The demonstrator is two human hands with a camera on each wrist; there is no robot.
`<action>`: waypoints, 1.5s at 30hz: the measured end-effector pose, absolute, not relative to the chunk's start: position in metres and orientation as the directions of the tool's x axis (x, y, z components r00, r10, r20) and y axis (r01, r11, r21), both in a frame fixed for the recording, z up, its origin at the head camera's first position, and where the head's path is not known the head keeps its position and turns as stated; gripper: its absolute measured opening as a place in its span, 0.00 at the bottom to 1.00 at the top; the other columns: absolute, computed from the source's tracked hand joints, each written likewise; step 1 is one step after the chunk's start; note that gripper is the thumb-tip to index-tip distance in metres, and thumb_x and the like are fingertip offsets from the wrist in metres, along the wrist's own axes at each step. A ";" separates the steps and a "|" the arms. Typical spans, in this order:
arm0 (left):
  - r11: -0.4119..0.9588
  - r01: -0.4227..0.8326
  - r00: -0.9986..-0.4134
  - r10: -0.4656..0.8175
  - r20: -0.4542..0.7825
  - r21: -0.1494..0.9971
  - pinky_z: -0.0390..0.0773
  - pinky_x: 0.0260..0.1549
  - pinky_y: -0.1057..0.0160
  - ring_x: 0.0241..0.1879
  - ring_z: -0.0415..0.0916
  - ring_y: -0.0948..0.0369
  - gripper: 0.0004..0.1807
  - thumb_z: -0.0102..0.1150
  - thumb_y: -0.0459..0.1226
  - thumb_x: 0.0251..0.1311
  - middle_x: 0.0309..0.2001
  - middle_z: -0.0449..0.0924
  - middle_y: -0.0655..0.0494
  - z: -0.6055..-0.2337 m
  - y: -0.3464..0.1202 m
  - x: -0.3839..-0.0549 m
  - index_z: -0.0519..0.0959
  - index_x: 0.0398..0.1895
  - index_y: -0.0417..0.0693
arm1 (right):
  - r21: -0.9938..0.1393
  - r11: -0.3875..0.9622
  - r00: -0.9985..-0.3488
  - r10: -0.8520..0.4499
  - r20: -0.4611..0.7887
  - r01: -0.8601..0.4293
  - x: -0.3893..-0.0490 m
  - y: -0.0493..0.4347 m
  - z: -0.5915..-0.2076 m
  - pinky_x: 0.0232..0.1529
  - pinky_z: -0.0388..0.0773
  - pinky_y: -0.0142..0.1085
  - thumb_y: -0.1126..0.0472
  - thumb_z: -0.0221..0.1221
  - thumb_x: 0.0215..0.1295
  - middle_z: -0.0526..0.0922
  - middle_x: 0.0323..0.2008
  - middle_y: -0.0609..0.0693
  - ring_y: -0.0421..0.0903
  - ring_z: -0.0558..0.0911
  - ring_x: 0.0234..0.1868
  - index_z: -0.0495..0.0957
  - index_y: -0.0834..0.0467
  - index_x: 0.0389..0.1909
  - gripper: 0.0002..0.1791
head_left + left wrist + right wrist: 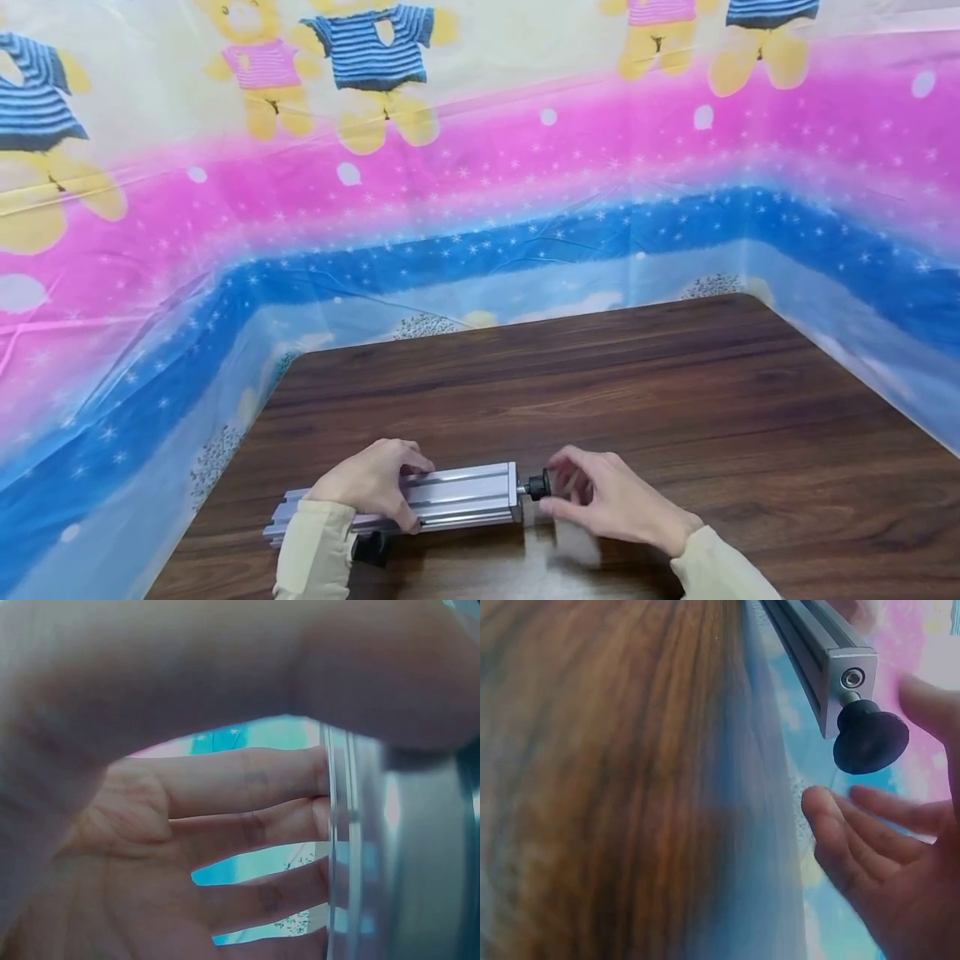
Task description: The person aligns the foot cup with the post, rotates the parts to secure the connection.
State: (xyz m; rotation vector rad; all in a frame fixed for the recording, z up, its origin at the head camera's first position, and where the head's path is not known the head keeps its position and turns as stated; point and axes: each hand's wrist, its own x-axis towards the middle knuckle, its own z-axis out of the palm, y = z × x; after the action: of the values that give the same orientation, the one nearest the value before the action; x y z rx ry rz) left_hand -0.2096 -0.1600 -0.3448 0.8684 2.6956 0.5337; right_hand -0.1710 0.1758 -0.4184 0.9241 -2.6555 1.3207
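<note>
A silver aluminium profile [468, 498] with grooved sides lies lengthwise across the front of the table. My left hand [375, 482] grips it from above, thumb on the near side and fingers over the far side; the left wrist view shows the fingertips against its edge. From the right end plate [849, 660] a black levelling foot [871, 739] sticks out on a threaded stem, beside a socket screw [853, 677]. My right hand [618, 498] hovers around that foot with loosely bent fingers, and the right wrist view shows a gap between them.
Another black round part [370, 549] shows beside the left sleeve, at the profile's near side. The dark wooden table [600, 383] extends away to its back edge. Behind and beside it hangs a printed cloth [525, 200] with bears and coloured bands.
</note>
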 end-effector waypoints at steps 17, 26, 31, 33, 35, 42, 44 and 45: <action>0.737 0.521 -0.780 0.616 -0.111 0.430 0.78 0.40 0.60 0.39 0.75 0.61 0.34 0.80 0.36 0.30 0.42 0.80 0.58 -0.346 -0.159 -0.206 0.86 0.51 0.42 | -0.757 0.399 -0.799 -0.541 0.261 -0.517 -0.173 0.174 -0.416 0.32 0.80 0.30 0.49 0.55 0.75 0.87 0.28 0.45 0.35 0.84 0.26 0.83 0.57 0.47 0.17; 0.753 0.495 -0.795 0.594 -0.122 0.434 0.79 0.42 0.54 0.43 0.76 0.58 0.34 0.81 0.36 0.32 0.47 0.80 0.54 -0.346 -0.155 -0.204 0.85 0.52 0.41 | -0.783 0.484 -0.868 -0.476 0.139 -0.391 -0.172 0.174 -0.410 0.27 0.78 0.32 0.44 0.40 0.82 0.87 0.22 0.44 0.42 0.83 0.18 0.85 0.54 0.28 0.31; 0.753 0.503 -0.793 0.597 -0.120 0.423 0.79 0.42 0.54 0.42 0.76 0.59 0.33 0.81 0.35 0.32 0.47 0.80 0.54 -0.344 -0.155 -0.204 0.85 0.51 0.42 | -0.777 0.460 -0.863 -0.461 0.206 -0.430 -0.170 0.177 -0.407 0.33 0.81 0.32 0.45 0.53 0.76 0.87 0.33 0.47 0.41 0.86 0.29 0.82 0.58 0.45 0.21; 0.754 0.504 -0.796 0.595 -0.114 0.421 0.79 0.42 0.54 0.43 0.76 0.58 0.33 0.81 0.35 0.32 0.47 0.81 0.54 -0.344 -0.156 -0.204 0.85 0.51 0.42 | -0.761 0.428 -0.836 -0.479 0.267 -0.488 -0.170 0.177 -0.408 0.37 0.82 0.33 0.48 0.62 0.70 0.85 0.41 0.48 0.41 0.86 0.36 0.78 0.58 0.54 0.21; 0.758 0.500 -0.800 0.590 -0.112 0.420 0.79 0.43 0.54 0.43 0.77 0.58 0.33 0.81 0.35 0.31 0.48 0.81 0.54 -0.343 -0.157 -0.203 0.85 0.51 0.42 | -0.740 0.395 -0.802 -0.505 0.321 -0.545 -0.170 0.177 -0.411 0.40 0.83 0.33 0.53 0.69 0.63 0.83 0.45 0.48 0.41 0.86 0.40 0.75 0.57 0.57 0.25; 0.742 0.517 -0.785 0.609 -0.109 0.426 0.78 0.40 0.58 0.41 0.75 0.60 0.32 0.80 0.36 0.32 0.46 0.81 0.56 -0.345 -0.157 -0.202 0.86 0.50 0.41 | -0.706 0.365 -0.761 -0.524 0.383 -0.606 -0.170 0.174 -0.416 0.37 0.83 0.31 0.60 0.69 0.62 0.85 0.37 0.44 0.33 0.84 0.35 0.77 0.56 0.49 0.17; 0.744 0.516 -0.786 0.609 -0.112 0.425 0.78 0.39 0.59 0.40 0.75 0.60 0.32 0.80 0.36 0.32 0.45 0.80 0.57 -0.345 -0.158 -0.201 0.86 0.50 0.41 | -0.709 0.379 -0.769 -0.525 0.365 -0.595 -0.170 0.174 -0.416 0.35 0.82 0.30 0.56 0.67 0.65 0.85 0.34 0.42 0.32 0.83 0.34 0.79 0.57 0.48 0.15; 0.746 0.513 -0.786 0.607 -0.116 0.426 0.78 0.39 0.59 0.40 0.75 0.60 0.33 0.80 0.35 0.32 0.44 0.80 0.57 -0.345 -0.158 -0.201 0.86 0.50 0.41 | -0.710 0.389 -0.774 -0.526 0.353 -0.588 -0.169 0.174 -0.416 0.34 0.82 0.30 0.54 0.66 0.66 0.86 0.33 0.41 0.31 0.82 0.33 0.80 0.57 0.48 0.14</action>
State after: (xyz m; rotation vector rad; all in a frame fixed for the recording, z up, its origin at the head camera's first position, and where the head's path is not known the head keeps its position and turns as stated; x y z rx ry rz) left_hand -0.2009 -0.1578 -0.3446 0.8814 2.6991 0.5518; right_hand -0.1694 0.1739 -0.4164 1.0280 -2.5589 1.3531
